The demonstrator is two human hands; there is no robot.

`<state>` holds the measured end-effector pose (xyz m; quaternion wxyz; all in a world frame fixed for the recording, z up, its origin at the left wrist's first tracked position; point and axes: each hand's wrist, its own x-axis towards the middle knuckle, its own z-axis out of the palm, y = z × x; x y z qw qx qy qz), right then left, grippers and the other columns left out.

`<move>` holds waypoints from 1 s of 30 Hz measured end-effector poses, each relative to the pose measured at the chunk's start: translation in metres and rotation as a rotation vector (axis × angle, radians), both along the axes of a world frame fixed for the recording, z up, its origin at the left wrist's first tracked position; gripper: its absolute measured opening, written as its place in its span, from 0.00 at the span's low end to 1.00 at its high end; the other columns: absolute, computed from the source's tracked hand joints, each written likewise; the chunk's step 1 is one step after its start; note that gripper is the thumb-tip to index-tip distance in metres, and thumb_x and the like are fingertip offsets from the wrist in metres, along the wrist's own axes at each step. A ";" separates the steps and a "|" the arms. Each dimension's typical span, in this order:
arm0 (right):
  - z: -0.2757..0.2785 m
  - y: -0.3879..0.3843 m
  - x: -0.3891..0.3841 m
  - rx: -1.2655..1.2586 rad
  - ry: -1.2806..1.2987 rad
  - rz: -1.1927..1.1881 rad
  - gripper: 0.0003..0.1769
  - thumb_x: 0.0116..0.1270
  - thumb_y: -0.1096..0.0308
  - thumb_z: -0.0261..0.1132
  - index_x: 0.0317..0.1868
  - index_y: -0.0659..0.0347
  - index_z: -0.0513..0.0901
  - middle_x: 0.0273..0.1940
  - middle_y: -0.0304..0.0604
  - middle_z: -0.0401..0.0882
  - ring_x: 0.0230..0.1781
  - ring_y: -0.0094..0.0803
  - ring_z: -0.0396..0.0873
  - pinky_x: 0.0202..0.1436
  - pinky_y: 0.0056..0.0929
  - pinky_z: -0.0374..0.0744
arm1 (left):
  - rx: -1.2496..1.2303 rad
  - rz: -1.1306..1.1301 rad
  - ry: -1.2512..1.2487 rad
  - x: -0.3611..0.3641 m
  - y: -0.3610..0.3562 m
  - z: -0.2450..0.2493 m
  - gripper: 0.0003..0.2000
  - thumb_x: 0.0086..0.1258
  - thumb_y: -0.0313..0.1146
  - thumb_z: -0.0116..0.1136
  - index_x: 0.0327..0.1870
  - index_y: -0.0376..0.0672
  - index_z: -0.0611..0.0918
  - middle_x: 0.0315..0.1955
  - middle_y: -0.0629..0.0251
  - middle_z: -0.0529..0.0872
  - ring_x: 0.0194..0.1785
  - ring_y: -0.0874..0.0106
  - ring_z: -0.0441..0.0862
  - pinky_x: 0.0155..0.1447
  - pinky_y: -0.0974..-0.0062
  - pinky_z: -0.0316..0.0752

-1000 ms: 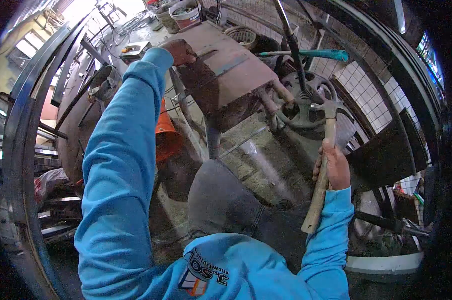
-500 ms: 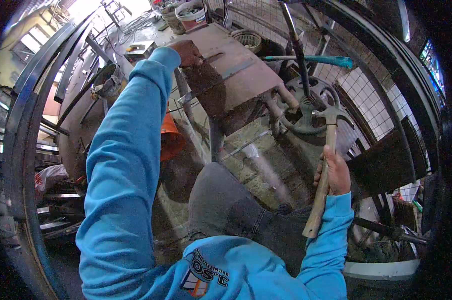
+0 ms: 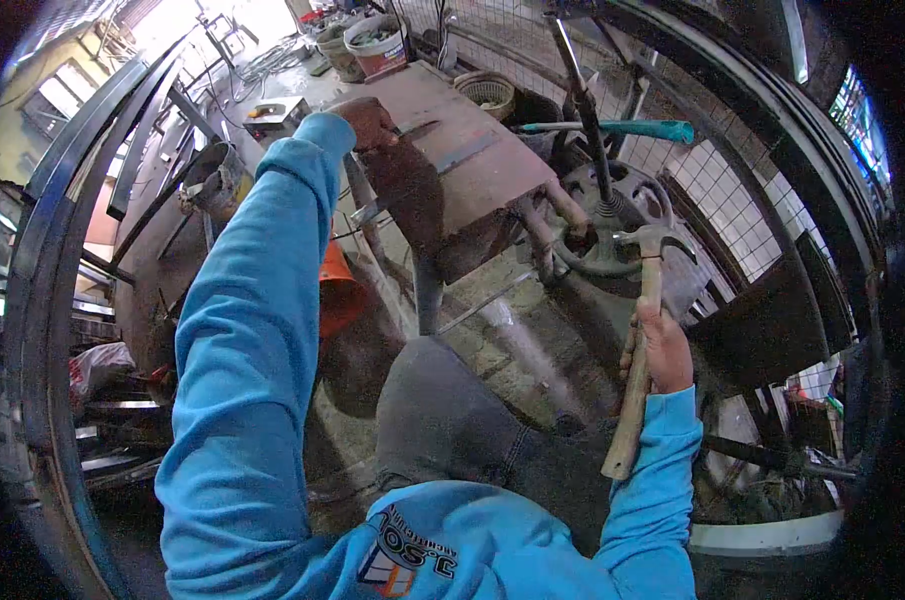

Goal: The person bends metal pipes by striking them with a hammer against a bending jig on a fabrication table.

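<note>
In my right hand (image 3: 669, 352) is a claw hammer (image 3: 626, 432), its metal head up and its wooden handle slanting down past my wrist. My left hand (image 3: 370, 124) reaches far forward over a brown worktable (image 3: 492, 185). Its fingers are curled at the tabletop, and I cannot tell what they hold. A narrow dark sliver (image 3: 419, 130) shows just right of those fingers. Across the table lies a flat metal bar (image 3: 464, 153), nearer to me than the left hand, with one end jutting past the left edge.
Behind the hammer head stands a spoked metal wheel (image 3: 612, 262) with an upright rod. A teal-handled tool (image 3: 642, 130) lies beyond the table. An orange bucket (image 3: 340, 290) is under my left arm. Buckets (image 3: 377, 50) and a basket (image 3: 485, 90) stand farther back. Long metal bars (image 3: 47, 270) line the left.
The view has shifted slightly. The hammer and my right hand appear a little lower and farther left. My left hand stays at the table with its fingers curled.
</note>
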<state>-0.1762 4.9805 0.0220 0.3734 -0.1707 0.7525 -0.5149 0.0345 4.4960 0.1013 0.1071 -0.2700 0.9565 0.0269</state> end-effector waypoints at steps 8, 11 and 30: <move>-0.008 0.003 -0.003 -0.026 -0.008 0.008 0.29 0.65 0.37 0.57 0.36 0.59 0.71 0.20 0.39 0.69 0.15 0.28 0.72 0.18 0.30 0.74 | -0.042 -0.051 0.012 0.002 -0.006 -0.005 0.17 0.63 0.45 0.58 0.45 0.43 0.85 0.45 0.54 0.85 0.49 0.54 0.81 0.55 0.58 0.74; 0.003 0.000 0.002 -0.050 -0.057 -0.005 0.29 0.65 0.37 0.57 0.36 0.60 0.71 0.20 0.40 0.69 0.14 0.29 0.72 0.18 0.30 0.74 | -0.262 -0.203 0.043 -0.001 -0.050 -0.040 0.19 0.63 0.47 0.57 0.47 0.44 0.84 0.45 0.51 0.84 0.49 0.53 0.80 0.54 0.57 0.74; -0.008 -0.001 -0.009 -0.033 -0.030 0.000 0.27 0.65 0.39 0.59 0.38 0.59 0.71 0.20 0.39 0.70 0.15 0.30 0.73 0.18 0.31 0.74 | 0.099 0.253 0.702 0.051 0.201 -0.019 0.15 0.69 0.36 0.52 0.50 0.36 0.78 0.42 0.48 0.79 0.35 0.51 0.80 0.45 0.61 0.77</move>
